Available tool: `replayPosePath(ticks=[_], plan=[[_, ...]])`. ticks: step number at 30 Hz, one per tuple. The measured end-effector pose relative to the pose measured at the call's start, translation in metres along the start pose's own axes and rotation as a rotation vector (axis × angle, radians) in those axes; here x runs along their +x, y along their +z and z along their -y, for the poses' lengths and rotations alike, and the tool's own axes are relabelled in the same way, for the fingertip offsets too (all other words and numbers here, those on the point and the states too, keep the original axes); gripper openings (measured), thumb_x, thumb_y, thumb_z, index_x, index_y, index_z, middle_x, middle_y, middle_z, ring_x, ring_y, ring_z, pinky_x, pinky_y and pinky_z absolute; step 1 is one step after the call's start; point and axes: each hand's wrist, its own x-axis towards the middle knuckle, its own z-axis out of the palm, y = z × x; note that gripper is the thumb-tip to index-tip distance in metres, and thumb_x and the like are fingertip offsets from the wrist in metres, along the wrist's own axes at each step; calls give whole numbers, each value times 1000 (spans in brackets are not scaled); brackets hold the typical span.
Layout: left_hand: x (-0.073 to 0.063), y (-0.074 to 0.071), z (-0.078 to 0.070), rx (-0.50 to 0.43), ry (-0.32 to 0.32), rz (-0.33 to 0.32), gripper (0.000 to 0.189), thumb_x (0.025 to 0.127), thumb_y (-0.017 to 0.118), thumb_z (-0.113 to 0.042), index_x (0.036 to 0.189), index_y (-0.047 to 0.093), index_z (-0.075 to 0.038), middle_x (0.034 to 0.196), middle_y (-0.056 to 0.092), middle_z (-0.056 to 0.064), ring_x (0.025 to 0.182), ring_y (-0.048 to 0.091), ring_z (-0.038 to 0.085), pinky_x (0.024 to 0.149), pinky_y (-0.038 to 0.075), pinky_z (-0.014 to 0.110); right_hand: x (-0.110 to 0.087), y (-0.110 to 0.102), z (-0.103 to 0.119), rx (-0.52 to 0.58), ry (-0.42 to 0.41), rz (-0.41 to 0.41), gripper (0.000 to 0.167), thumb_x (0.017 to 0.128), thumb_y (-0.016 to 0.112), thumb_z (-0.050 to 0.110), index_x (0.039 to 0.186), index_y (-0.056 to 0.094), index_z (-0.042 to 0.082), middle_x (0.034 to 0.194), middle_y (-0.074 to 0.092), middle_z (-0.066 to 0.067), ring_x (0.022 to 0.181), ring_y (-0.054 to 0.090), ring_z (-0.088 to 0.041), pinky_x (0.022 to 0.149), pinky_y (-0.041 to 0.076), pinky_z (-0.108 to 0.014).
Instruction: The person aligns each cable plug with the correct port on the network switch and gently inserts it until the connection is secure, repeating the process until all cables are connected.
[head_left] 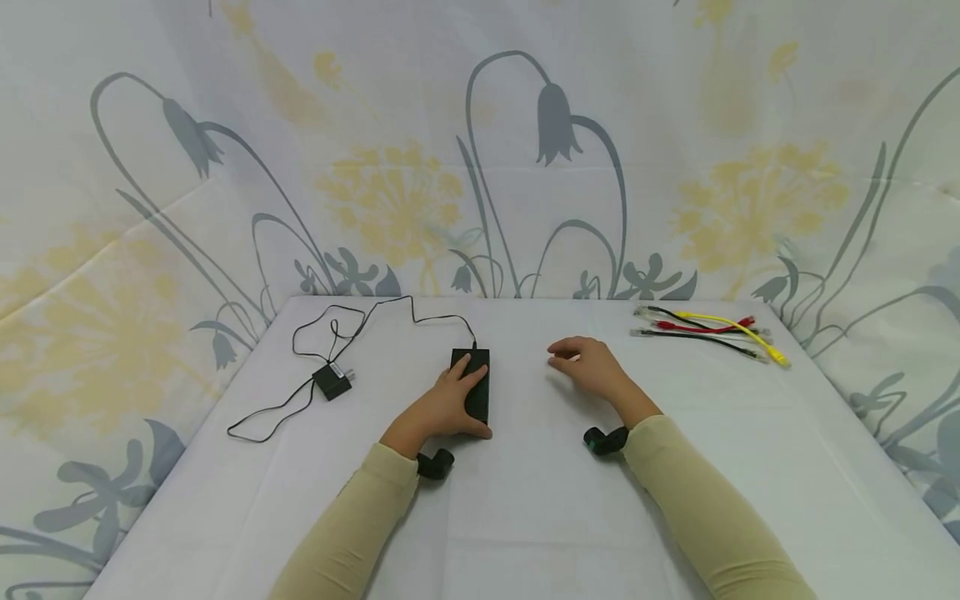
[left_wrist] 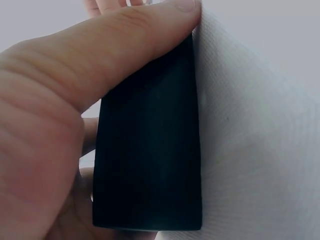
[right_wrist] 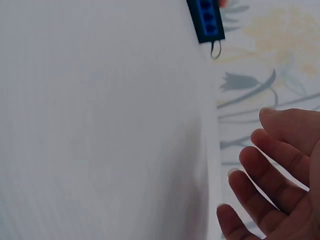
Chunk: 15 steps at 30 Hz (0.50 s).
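A black network switch (head_left: 478,393) lies on the white table, a thin power cord plugged into its far end. My left hand (head_left: 444,406) grips it from the left, thumb round the near end and fingers spread over the top. In the left wrist view the thumb (left_wrist: 125,42) crosses one edge of the dark casing (left_wrist: 150,150). Blue ports (right_wrist: 207,19) show along its right side in the right wrist view. My right hand (head_left: 592,371) is held to the right of the switch, fingers loosely bent, holding nothing.
A black power adapter (head_left: 331,382) with metal prongs lies at left, its thin cord (head_left: 300,340) looped around it. At the back right is a loose bunch of network cables: a yellow one (head_left: 780,357), a red one (head_left: 745,322) and black ones (head_left: 697,336). A flowered cloth hangs behind.
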Motion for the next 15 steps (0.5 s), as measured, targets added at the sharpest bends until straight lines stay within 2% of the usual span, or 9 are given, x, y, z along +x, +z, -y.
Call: replayPosePath(ticks=[8, 15], plan=[[-2, -1, -1, -3, -6, -6, 105, 72, 84, -46, 155, 24, -27, 165, 1, 6, 149, 9, 41, 110, 32, 59, 2, -19, -11, -46, 33, -35, 36, 96, 60, 31, 126, 65, 11, 129, 60, -15, 121, 53, -34, 100, 43, -51], [0, 2, 0, -1, -8, -2, 105, 72, 84, -46, 155, 24, -28, 165, 0, 4, 150, 8, 39, 110, 32, 58, 5, -33, -24, -116, 32, -54, 38, 96, 59, 28, 128, 62, 8, 131, 58, -19, 121, 52, -38, 100, 42, -53]])
